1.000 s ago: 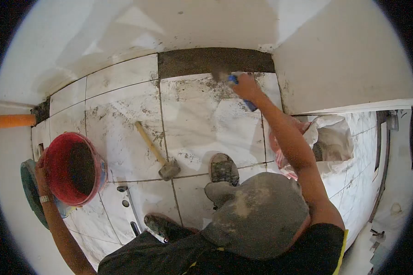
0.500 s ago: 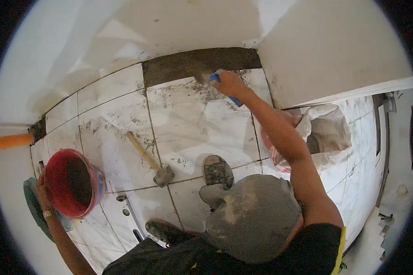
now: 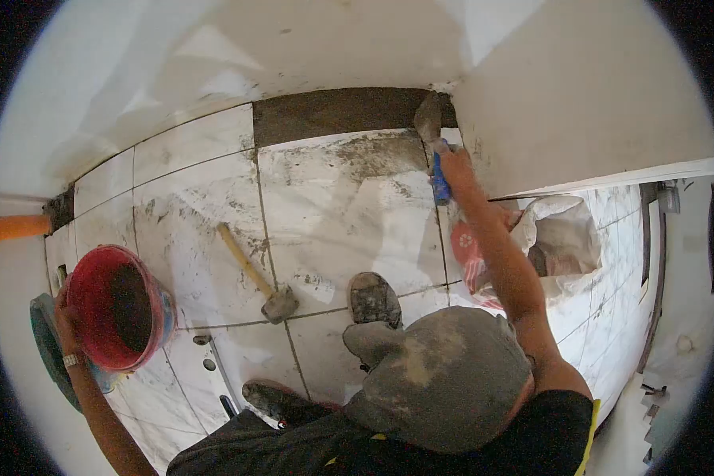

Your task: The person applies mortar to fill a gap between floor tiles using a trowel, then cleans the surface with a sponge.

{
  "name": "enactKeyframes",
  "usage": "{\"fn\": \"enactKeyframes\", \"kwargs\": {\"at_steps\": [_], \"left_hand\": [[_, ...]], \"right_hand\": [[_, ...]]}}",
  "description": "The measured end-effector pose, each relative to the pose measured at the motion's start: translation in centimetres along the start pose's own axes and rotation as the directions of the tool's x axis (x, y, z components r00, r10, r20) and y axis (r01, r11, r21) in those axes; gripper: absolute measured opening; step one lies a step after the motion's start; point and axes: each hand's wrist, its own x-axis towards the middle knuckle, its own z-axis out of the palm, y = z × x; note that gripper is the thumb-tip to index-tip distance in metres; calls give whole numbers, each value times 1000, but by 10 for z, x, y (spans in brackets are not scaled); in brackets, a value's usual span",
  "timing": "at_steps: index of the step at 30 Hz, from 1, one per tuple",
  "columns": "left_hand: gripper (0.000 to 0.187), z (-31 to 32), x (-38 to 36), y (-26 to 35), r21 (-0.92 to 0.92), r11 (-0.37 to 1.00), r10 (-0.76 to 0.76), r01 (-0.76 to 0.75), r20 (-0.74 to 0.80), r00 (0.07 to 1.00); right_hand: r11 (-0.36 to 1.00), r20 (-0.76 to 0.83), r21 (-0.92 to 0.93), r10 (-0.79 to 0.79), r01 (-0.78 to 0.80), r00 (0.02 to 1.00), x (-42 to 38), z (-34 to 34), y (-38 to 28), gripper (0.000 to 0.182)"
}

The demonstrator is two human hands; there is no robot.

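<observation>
My right hand (image 3: 454, 166) is wrapped round the blue handle of a trowel (image 3: 428, 119). The trowel's mortar-smeared blade points to the corner of the wall, over the right end of a dark mortar strip (image 3: 333, 113). Just below that strip lies a white floor tile (image 3: 337, 214) with grey mortar smeared along its upper edge. At the left, my left hand (image 3: 67, 329) grips the rim of a red bucket (image 3: 95, 278), which leans toward me with dark grey mortar (image 3: 131, 305) inside.
A mallet (image 3: 250, 262) lies on the tiles in the middle. A spirit level (image 3: 216, 369) is nearer, beside a shoe (image 3: 282, 401). An open bag (image 3: 563, 242) stands at right below the wall's edge. An orange pipe (image 3: 16, 228) sticks out at far left.
My right hand has moved right with the trowel, from the tile's smeared upper edge to the corner, and the blade now points upward. My left hand stays on the bucket.
</observation>
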Motion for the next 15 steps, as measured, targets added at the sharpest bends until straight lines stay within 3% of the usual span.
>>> {"fn": "enactKeyframes", "kwargs": {"at_steps": [1, 3, 4, 6, 8, 11, 13, 14, 15], "left_hand": [[65, 0, -1, 1, 0, 1000, 3, -3, 0, 1000], [65, 0, -1, 2, -5, 1000, 3, -3, 2, 1000], [65, -1, -1, 2, -9, 1000, 1, -1, 2, 1000], [65, -2, -3, 2, -19, 1000, 8, -7, 6, 1000], [65, -1, -5, 4, -28, 999, 15, -15, 9, 1000], [65, 9, -12, 11, -85, 995, 48, -45, 30, 998], [64, 17, -16, 20, -155, 984, 96, -86, 55, 994], [64, 22, -20, 27, -168, 981, 110, -98, 60, 992], [64, 26, -23, 33, -170, 980, 119, -108, 58, 991]], "right_hand": [[1000, 4, -1, -1, 1, 1000, 10, 12, 15, 37], [984, -79, 169, -50, 63, 996, 40, 40, 60, 37], [983, -78, 171, -53, 66, 996, 32, 52, 50, 37], [990, -7, 20, -139, 139, 990, 8, 74, 20, 35], [981, -11, -20, -193, 193, 981, 20, 83, 35, 33], [961, -112, 16, -273, 276, 956, 40, 96, 59, 44], [996, -293, -74, -66, 46, 954, 43, 90, 47, 23], [991, -179, 92, -82, 100, 980, 44, 85, 42, 23], [990, -155, 90, -92, 107, 984, 44, 86, 39, 23]]}}
